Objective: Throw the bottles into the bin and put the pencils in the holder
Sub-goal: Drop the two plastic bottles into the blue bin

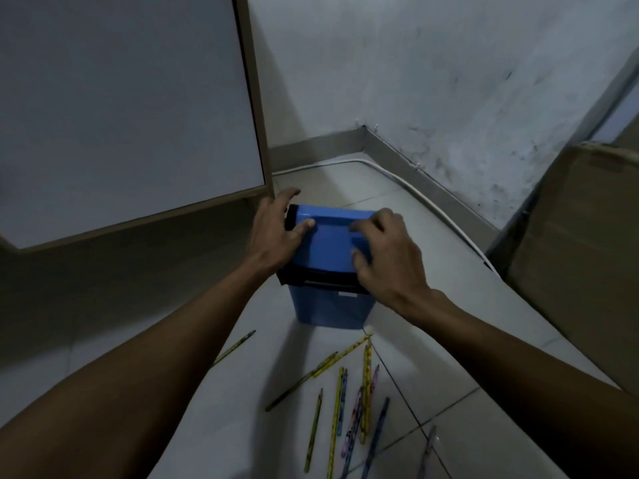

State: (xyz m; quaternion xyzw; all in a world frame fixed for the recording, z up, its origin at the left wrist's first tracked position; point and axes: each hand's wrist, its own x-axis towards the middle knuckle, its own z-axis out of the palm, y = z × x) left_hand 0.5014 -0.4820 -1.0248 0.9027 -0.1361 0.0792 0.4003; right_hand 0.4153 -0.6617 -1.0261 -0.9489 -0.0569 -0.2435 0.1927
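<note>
A small blue bin (328,309) with a blue lid (330,243) and a black rim stands on the tiled floor. My left hand (276,233) rests on the lid's left edge, thumb on top and fingers spread past the far corner. Fingers of my right hand (387,257) press down on the lid's right side. Neither hand encloses anything. Several pencils (345,402), yellow and patterned, lie scattered on the floor in front of the bin; one more pencil (233,347) lies apart at the left. No bottle or holder is in view.
A white table top (121,98) with a wooden edge overhangs at the left, close to my left hand. A cardboard box (581,254) stands at the right. A white cable (415,188) runs along the wall's base behind the bin.
</note>
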